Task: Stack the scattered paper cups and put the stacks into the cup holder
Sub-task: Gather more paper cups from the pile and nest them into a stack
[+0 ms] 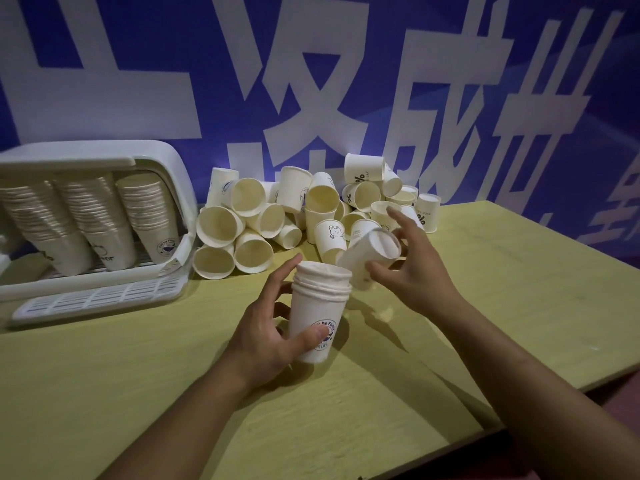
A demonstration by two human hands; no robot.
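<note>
My left hand [263, 336] grips a short stack of white paper cups [317, 306], upright, above the table's middle. My right hand [412, 265] holds a single white paper cup [367, 259], tilted with its bottom toward me, just right of and above the stack's rim. Behind them a pile of loose paper cups [277, 220] lies against the wall. At the left stands the white cup holder [162, 161], lid up, with three leaning stacks of cups [86, 216] inside.
The yellow-green table [519, 306] ends in an edge at the right and near right. A white slotted tray [97, 299] juts from the holder's front. A blue wall banner with large white characters [311, 81] rises directly behind the pile.
</note>
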